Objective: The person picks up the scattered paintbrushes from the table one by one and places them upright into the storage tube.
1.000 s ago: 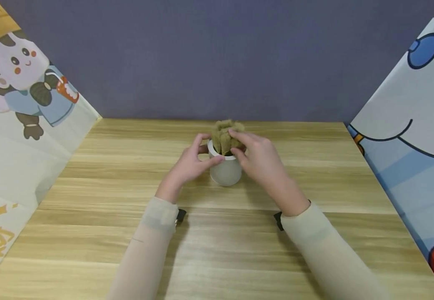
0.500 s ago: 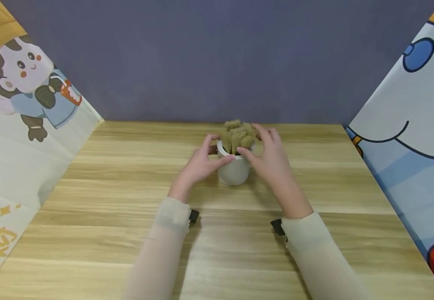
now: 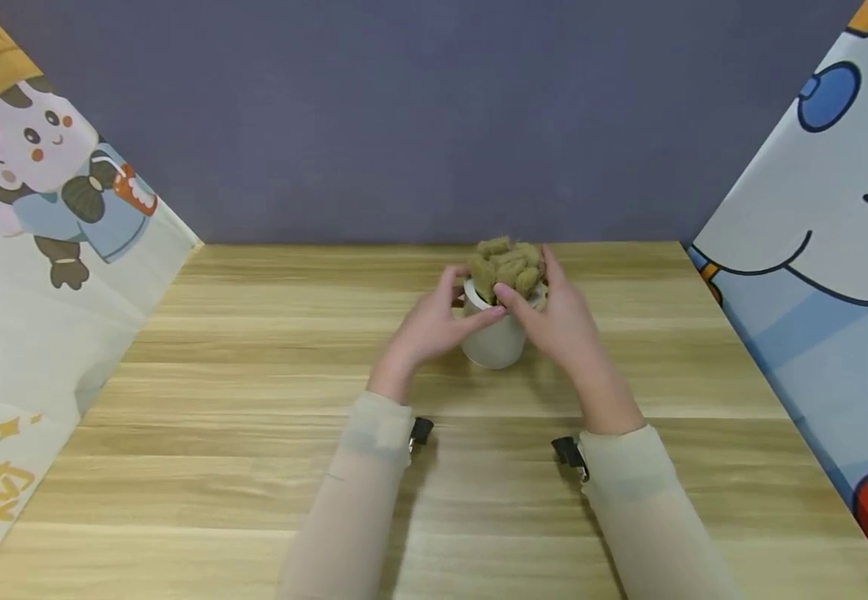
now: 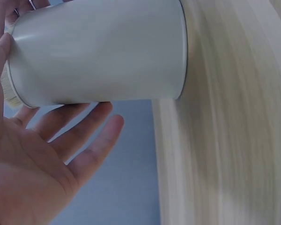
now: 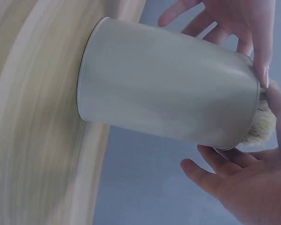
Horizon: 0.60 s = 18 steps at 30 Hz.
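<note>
A white, smooth-walled pot (image 3: 494,346) stands upright near the back of the wooden table, slightly right of the middle. Fuzzy tan tufts (image 3: 509,262) fill its mouth and rise above the rim. My left hand (image 3: 434,325) holds the rim from the left, thumb in front and fingers around the far side. From the right, my right hand (image 3: 563,325) grips the top, its thumb at the front rim against the tufts and its fingers behind. In the right wrist view the tufts (image 5: 261,125) look bristly and are partly hidden by the hands.
The wooden table (image 3: 254,400) ends at a dark blue-grey back panel (image 3: 434,117). Cartoon-printed sheets flank it, with a figure holding a drink (image 3: 59,167) on the left and a large white face (image 3: 816,225) on the right. Small black clips (image 3: 569,454) sit at both cuffs.
The pot has moved to the right across the table with both hands. My right hand has shifted from the tufts to around the far right side and front rim.
</note>
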### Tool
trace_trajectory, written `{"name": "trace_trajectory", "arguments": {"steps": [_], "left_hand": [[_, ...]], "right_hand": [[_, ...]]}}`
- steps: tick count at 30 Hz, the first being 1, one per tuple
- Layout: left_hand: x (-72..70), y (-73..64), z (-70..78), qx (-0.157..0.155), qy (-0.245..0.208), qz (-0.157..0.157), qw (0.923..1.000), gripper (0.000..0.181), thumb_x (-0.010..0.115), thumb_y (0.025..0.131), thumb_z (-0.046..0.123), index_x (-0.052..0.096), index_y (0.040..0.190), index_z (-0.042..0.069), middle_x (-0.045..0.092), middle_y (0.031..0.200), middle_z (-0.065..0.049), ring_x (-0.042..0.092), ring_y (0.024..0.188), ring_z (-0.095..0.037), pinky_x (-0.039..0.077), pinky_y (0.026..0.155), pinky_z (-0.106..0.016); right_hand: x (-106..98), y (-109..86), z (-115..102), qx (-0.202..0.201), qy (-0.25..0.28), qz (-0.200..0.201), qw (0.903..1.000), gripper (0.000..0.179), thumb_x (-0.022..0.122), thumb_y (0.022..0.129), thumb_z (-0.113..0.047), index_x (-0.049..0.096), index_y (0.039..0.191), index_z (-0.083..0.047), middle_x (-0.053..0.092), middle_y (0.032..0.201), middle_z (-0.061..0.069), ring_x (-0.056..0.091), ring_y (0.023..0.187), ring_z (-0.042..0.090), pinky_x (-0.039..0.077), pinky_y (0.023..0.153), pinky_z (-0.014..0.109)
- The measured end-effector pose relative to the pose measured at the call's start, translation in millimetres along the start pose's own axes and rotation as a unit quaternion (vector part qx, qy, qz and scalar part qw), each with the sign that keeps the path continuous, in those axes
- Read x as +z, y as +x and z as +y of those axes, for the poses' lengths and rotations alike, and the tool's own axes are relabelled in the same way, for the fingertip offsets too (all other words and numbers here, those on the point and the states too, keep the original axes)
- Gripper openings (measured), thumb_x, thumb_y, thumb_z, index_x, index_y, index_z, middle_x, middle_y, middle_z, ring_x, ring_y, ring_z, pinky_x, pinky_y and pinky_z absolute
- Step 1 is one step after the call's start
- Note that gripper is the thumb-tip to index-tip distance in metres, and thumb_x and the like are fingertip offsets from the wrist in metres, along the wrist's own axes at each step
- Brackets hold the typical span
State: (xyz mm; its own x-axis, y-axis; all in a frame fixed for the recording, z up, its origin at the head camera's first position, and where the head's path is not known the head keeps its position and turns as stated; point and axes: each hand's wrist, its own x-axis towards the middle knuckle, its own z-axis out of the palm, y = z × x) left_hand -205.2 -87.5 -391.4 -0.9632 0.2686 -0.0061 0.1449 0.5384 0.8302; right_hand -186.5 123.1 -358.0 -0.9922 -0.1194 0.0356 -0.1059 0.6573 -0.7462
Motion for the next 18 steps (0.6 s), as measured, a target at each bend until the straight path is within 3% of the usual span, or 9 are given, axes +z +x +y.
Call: {"name": "trace_trajectory", "arguments": {"steps": [7,10,15,18], "left_hand": [[4.9,1.1,3.7,0.001,0.022,0.002,0.9998,0.093,0.072,0.092,0.068,0.032,0.162,0.022,0.054,0.159,-0.021,0.057,0.145,-0.034,0.051,0.115,-0.058],[3.7,0.2,5.8,0.000,0.018,-0.005,0.9998,0.092,0.071,0.093,0.069,0.031,0.162,0.022,0.052,0.160,-0.020,0.056,0.146,-0.034,0.051,0.115,-0.058],[-8.4,0.1,6.0,0.010,-0.010,-0.043,0.9990,0.084,0.061,0.102,0.063,0.025,0.166,0.023,0.043,0.169,-0.016,0.054,0.148,-0.038,0.049,0.118,-0.055],[-19.0,-2.9,4.9,0.005,0.024,-0.033,0.9992,0.078,0.049,0.107,0.065,0.022,0.168,0.026,0.040,0.171,-0.016,0.051,0.149,-0.042,0.045,0.121,-0.058]], "right_hand": [[-6.6,-1.4,1.1,0.013,-0.010,-0.028,0.9995,0.113,0.052,0.097,-0.079,-0.010,0.171,-0.020,0.022,0.176,0.023,0.027,0.160,0.050,0.027,0.127,0.071],[-8.3,-0.2,5.3,-0.001,-0.008,-0.029,0.9995,0.110,0.052,0.098,-0.077,-0.008,0.172,-0.022,0.021,0.176,0.023,0.029,0.159,0.051,0.030,0.126,0.071],[-13.9,1.6,17.4,-0.061,0.004,0.019,0.9979,0.089,0.042,0.109,-0.065,0.007,0.173,-0.014,0.029,0.174,0.021,0.032,0.159,0.046,0.030,0.129,0.064],[-19.9,2.1,23.0,-0.087,-0.020,0.051,0.9947,0.072,0.028,0.115,-0.053,0.018,0.171,-0.008,0.029,0.174,0.021,0.027,0.161,0.046,0.023,0.132,0.063]]}}
